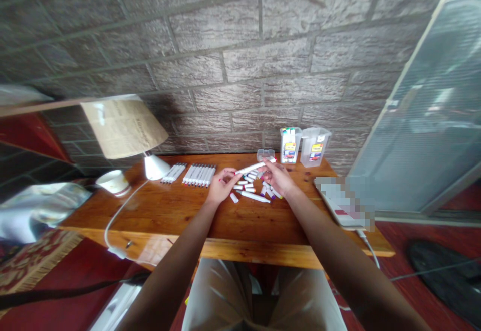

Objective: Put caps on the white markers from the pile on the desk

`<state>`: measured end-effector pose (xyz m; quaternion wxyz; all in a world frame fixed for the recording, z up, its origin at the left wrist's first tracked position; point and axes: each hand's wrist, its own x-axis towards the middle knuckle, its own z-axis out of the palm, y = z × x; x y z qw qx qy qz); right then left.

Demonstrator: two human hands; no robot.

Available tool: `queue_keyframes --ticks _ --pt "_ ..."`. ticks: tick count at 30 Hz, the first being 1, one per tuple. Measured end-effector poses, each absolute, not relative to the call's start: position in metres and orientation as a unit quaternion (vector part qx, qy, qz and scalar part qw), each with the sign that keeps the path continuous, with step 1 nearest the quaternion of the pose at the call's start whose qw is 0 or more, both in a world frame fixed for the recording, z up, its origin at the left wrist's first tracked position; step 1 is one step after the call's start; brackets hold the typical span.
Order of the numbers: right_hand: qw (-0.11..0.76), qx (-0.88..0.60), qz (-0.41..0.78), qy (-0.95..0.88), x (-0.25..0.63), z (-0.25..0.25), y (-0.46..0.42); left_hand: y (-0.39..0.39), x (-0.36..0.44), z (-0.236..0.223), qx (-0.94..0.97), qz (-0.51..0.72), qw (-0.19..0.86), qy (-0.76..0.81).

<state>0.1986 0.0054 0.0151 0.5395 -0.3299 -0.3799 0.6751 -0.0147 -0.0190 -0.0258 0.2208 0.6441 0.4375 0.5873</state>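
A white marker is held slantwise above the table between both hands. My left hand closes its fingers on the lower left end. At the upper right end, near a red tip, the fingers of my right hand grip it. Beneath and between the hands lie several loose marker caps, white with coloured ends. Closer to me another white marker lies flat, with a single white cap to its left.
Two rows of markers lie at the left, beside a lamp and a paper cup. Clear plastic boxes stand at the back right, one holding markers. A flat device with a cable lies at the right edge.
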Motion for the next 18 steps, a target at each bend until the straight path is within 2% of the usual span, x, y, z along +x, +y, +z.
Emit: queue_keyframes --ticks 8,18 --pt "0.536 -0.404 0.531 -0.517 0.1967 0.0111 0.0001 -0.0211 -0.0147 -0.0228 0.65 0.579 0.226 0.438" --pt "0.551 -0.391 0.538 -0.505 0.1941 0.0148 -0.003 -0.0214 -0.0153 -0.0212 0.634 0.593 0.205 0.452"
